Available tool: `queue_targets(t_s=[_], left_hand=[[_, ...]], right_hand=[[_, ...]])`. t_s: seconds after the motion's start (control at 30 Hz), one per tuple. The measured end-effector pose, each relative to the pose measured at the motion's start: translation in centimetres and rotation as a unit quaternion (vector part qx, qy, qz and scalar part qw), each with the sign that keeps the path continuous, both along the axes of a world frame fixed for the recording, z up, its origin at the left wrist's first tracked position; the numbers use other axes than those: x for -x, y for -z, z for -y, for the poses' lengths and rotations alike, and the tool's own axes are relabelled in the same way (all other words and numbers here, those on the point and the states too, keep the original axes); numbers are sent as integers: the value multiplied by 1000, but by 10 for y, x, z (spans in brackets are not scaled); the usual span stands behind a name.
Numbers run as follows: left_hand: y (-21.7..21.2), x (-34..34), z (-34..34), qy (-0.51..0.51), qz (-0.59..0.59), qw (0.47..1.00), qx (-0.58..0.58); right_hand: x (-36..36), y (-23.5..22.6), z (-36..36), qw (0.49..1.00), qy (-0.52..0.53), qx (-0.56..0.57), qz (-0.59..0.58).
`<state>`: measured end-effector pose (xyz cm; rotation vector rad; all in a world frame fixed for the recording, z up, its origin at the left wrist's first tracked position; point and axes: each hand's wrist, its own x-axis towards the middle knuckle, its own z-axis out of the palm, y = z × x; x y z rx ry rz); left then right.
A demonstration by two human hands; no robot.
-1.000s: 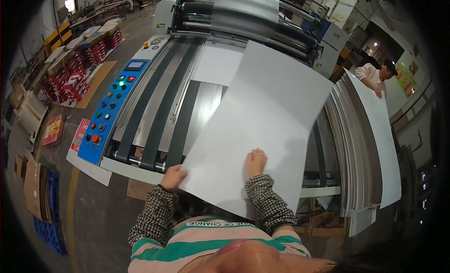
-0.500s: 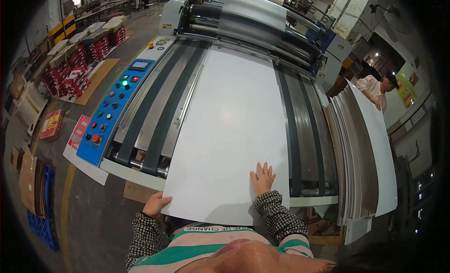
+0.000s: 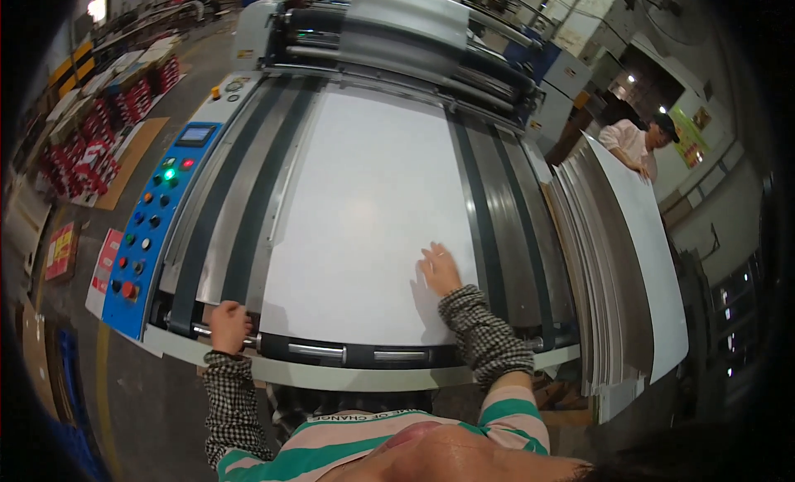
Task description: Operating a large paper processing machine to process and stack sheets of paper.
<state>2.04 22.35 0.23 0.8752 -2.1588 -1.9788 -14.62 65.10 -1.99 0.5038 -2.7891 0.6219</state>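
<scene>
The white sheet (image 3: pixel 364 225) lay flat on the feed bed (image 3: pixel 489 209) of the machine, its long axis running straight away from the person toward the rollers (image 3: pixel 406 35). The right hand (image 3: pixel 439 268) rested on it, fingers (image 3: pixel 432 254) spread flat and gripping nothing, palm down near the sheet's near right corner; almost all of the sheet stretched ahead and to the left of those fingers. The left hand (image 3: pixel 228 326) sat just off the near left corner, fingers curled down over a metal bar (image 3: pixel 315 348) at the bed's front edge, beside the sheet and not on it. The right hand was the one in contact. A blue button panel (image 3: pixel 157 225) stood well left of the left hand.
</scene>
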Motion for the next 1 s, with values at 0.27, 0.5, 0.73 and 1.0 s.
queue_targets(t_s=[0.27, 0.5, 0.73, 1.0], left_hand=[[-13, -3, 9, -36, -19, 997, 58], [-17, 33, -77, 146, -67, 985, 55], [-22, 17, -204, 506, -74, 859, 19], [22, -13, -116, 392, 22, 919, -25]], right_hand=[[-110, -234, -322, 602, 623, -368, -338], [-150, -195, -275, 749, 548, -373, 21], [-93, -51, -26, 964, 207, -167, 26], [-112, 1, 126, 974, 11, 226, 25]])
